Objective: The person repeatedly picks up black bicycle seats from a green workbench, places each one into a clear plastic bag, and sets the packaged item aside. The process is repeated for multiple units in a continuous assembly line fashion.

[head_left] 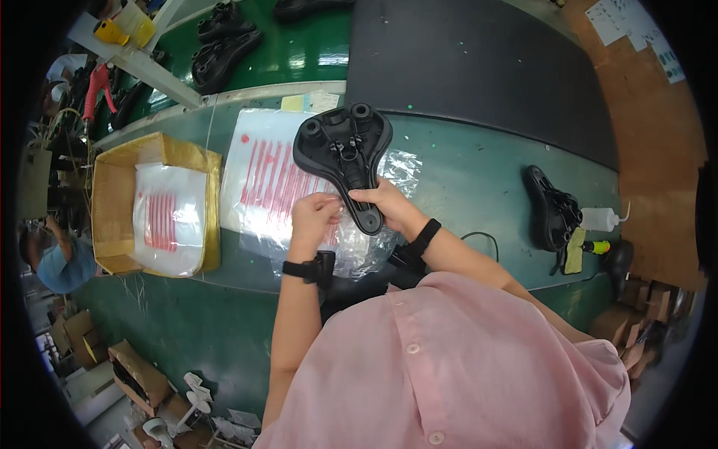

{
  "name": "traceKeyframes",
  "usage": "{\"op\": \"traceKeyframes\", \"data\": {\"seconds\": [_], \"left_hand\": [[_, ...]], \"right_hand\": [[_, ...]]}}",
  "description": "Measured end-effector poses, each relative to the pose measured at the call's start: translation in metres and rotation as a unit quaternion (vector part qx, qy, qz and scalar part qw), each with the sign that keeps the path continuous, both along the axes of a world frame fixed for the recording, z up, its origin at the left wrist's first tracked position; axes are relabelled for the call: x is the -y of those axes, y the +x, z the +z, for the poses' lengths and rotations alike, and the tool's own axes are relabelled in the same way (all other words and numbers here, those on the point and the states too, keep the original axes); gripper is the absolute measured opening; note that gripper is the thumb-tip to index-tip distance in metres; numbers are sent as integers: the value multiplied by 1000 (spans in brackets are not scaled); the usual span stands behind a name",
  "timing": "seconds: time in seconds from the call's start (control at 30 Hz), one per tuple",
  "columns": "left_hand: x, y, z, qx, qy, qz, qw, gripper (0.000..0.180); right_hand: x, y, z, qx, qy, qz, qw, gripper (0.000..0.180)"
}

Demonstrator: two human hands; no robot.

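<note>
A black bicycle saddle [344, 146], underside up and nose toward me, is held over the table. My right hand [393, 206] is closed around its narrow nose, thumb on top. My left hand [314, 215] is beside the nose, its fingers pinched at the edge of a clear plastic bag [359, 251]; the bag's film lies crumpled under both hands. Beneath the saddle is a stack of flat bags [258, 161] printed with red lines.
A yellow box [213, 224] holding more printed bags stands at left. Another saddle [550, 209], a white squeeze bottle [598, 218] and a yellow-black tool [596, 247] lie at right. A black mat [479, 67] covers the far side. More saddles [224, 60] sit on a green surface.
</note>
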State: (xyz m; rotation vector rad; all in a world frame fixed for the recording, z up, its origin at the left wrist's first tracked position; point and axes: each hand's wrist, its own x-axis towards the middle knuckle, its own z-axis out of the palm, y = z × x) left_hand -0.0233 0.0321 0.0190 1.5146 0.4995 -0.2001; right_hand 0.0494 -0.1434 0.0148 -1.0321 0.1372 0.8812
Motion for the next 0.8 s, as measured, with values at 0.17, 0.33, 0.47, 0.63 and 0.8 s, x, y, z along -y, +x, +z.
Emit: {"op": "traceKeyframes", "data": {"seconds": [0.17, 0.33, 0.47, 0.63, 0.8], "left_hand": [[-70, -46, 16, 23, -178, 259, 949, 16], [-95, -69, 6, 99, -495, 160, 848, 14], [-45, -45, 36, 46, -76, 140, 986, 15], [-29, -39, 7, 75, -86, 203, 972, 25], [-19, -42, 43, 118, -24, 226, 967, 30]], "right_hand": [[4, 13, -13, 10, -38, -43, 998, 38], [22, 16, -4, 44, -73, -61, 995, 47], [47, 12, 30, 297, -176, -75, 936, 61], [65, -10, 65, 602, -333, 105, 718, 63], [60, -29, 40, 617, -382, 244, 643, 61]]}}
